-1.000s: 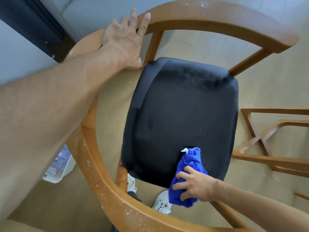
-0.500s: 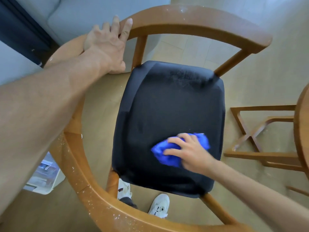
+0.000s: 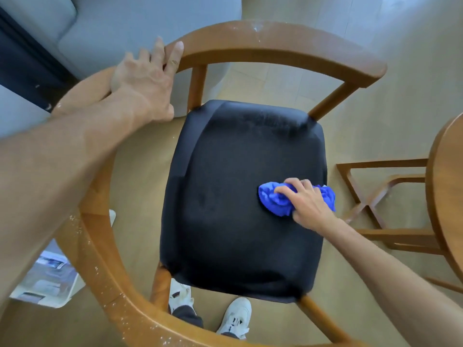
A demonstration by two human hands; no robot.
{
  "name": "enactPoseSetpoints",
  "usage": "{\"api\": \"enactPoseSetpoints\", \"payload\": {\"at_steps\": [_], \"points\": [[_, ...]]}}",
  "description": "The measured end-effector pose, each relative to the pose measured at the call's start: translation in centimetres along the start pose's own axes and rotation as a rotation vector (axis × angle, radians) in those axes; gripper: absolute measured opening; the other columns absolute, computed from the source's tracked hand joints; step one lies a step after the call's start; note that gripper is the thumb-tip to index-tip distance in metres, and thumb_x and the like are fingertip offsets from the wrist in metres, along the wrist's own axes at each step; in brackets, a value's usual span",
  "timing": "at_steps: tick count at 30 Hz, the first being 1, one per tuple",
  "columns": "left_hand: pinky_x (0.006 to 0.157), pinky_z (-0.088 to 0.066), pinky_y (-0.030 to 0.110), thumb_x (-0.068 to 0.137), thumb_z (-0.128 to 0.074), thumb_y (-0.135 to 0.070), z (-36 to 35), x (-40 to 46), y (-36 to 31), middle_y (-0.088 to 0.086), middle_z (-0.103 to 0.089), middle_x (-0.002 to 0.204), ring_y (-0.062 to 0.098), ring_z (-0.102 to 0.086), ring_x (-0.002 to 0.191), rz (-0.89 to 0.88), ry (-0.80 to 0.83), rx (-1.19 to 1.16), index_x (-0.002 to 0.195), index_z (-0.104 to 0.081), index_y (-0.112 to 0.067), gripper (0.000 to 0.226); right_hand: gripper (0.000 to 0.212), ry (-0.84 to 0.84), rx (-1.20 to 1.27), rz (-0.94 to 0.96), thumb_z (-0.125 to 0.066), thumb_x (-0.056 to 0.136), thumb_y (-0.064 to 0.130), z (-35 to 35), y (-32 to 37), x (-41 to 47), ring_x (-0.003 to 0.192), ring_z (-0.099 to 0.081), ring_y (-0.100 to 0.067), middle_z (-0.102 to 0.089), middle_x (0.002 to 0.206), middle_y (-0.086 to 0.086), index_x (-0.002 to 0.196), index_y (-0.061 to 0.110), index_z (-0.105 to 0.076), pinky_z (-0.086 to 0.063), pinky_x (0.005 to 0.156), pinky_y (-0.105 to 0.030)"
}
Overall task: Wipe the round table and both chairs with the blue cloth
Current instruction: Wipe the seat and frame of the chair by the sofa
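From the head camera, the right hand point(image 3: 307, 202) presses the bunched blue cloth point(image 3: 275, 202) onto the black seat point(image 3: 225, 196) of the wooden chair point(image 3: 275, 43), fingers curled over the cloth, at about 3 o'clock of the seat. The left hand point(image 3: 145, 81) lies flat on the curved rail at 10 o'clock, fingers spread. White specks show on the rail. The round table point(image 3: 446, 196) edge is at 3 o'clock of the view.
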State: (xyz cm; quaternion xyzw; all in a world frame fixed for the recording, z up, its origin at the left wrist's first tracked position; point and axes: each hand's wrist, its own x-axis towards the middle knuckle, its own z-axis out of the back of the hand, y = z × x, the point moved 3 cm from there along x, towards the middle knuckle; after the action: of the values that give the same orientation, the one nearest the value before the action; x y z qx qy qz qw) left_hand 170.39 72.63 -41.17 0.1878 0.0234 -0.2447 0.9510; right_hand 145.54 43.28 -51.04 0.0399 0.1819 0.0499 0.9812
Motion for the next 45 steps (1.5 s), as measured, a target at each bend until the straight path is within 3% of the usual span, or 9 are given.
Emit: {"api": "enactPoseSetpoints", "payload": {"at_steps": [4,10,17,21,24,26,32,40,45], "points": [[0.091,-0.04,0.048,0.081,-0.056,-0.042,-0.2,0.0,-0.1,0.024,-0.012,0.154,0.043,-0.04,0.124,0.001,-0.002,0.004,0.149,0.011,-0.012,0.1,0.057,-0.121,0.101,-0.292,-0.06,0.055,-0.002,-2.4,5.7,-2.4,0.087,-0.052,-0.036,-0.057,0.114,-0.009,0.107,0.02,-0.063,-0.042,0.066,-0.04],[0.094,-0.039,0.048,0.082,-0.054,-0.041,-0.1,0.1,0.1,0.023,-0.009,0.155,0.043,-0.039,0.126,0.007,0.014,-0.002,0.149,0.013,-0.013,0.098,0.06,0.122,-0.061,0.626,-0.075,0.05,0.018,-4.6,11.1,-8.3,0.082,-0.058,-0.025,-0.06,0.109,-0.001,0.104,0.036,-0.056,-0.049,0.062,-0.033],[0.09,-0.041,0.048,0.081,-0.056,-0.041,-0.4,0.1,0.1,0.025,-0.013,0.154,0.044,-0.041,0.123,-0.003,-0.019,0.015,0.15,0.01,-0.012,0.1,0.058,-0.143,0.04,-0.537,-0.052,0.073,-0.002,-0.6,3.4,2.6,0.09,-0.044,-0.033,-0.045,0.126,-0.012,0.126,0.022,-0.05,-0.036,0.067,-0.039],[0.091,-0.041,0.048,0.082,-0.055,-0.04,0.0,0.1,-0.1,0.025,-0.012,0.155,0.043,-0.041,0.123,-0.003,-0.009,0.019,0.149,0.011,-0.012,0.099,0.054,-0.178,-0.01,-0.24,-0.065,0.058,0.003,-2.4,11.4,-1.4,0.076,-0.052,-0.032,-0.058,0.107,-0.013,0.109,0.021,-0.063,-0.04,0.059,-0.037],[0.097,-0.038,0.047,0.082,-0.056,-0.042,0.3,0.1,0.1,0.023,-0.009,0.156,0.041,-0.038,0.126,0.014,0.029,-0.005,0.15,0.013,-0.013,0.101,0.059,0.069,0.345,-0.051,-0.057,0.067,0.004,-3.7,14.2,-4.0,0.098,-0.049,-0.028,-0.047,0.123,-0.001,0.122,0.027,-0.053,-0.043,0.078,-0.035],[0.099,-0.037,0.046,0.082,-0.056,-0.043,0.3,0.1,0.1,0.022,-0.007,0.157,0.04,-0.037,0.129,0.019,0.064,-0.006,0.15,0.014,-0.014,0.102,0.058,0.211,0.734,-0.163,-0.052,0.075,0.002,-2.9,13.5,-3.9,0.107,-0.049,-0.019,-0.046,0.124,0.006,0.127,0.027,-0.049,-0.041,0.088,-0.028],[0.1,-0.037,0.046,0.082,-0.057,-0.046,0.6,0.0,-0.1,0.023,-0.006,0.156,0.04,-0.034,0.132,0.016,0.084,0.0,0.149,0.016,-0.012,0.105,0.044,0.032,1.42,-0.455,-0.064,0.078,-0.002,2.3,10.1,-4.1,0.087,-0.066,-0.013,-0.069,0.095,0.002,0.108,0.029,-0.056,-0.054,0.077,-0.027],[0.117,-0.004,0.05,0.084,-0.043,-0.039,3.3,-1.0,-1.9,0.02,0.002,0.157,0.039,0.0,0.145,0.133,0.05,-0.063,0.149,0.003,-0.008,0.086,0.054,-0.09,1.366,-0.548,-0.069,0.072,0.001,4.6,7.7,-2.7,0.089,-0.068,-0.016,-0.066,0.101,0.009,0.106,0.039,-0.053,-0.057,0.08,-0.039],[0.093,-0.043,0.041,0.091,-0.046,-0.045,4.4,-4.3,-10.5,0.007,-0.053,0.122,0.026,-0.049,0.114,-0.035,0.357,-0.726,0.119,-0.051,-0.016,0.041,0.057,-0.148,1.378,-0.507,-0.071,0.072,0.003,6.7,6.9,-0.8,0.096,-0.065,-0.01,-0.061,0.114,0.005,0.115,0.034,-0.049,-0.056,0.085,-0.035]]}}
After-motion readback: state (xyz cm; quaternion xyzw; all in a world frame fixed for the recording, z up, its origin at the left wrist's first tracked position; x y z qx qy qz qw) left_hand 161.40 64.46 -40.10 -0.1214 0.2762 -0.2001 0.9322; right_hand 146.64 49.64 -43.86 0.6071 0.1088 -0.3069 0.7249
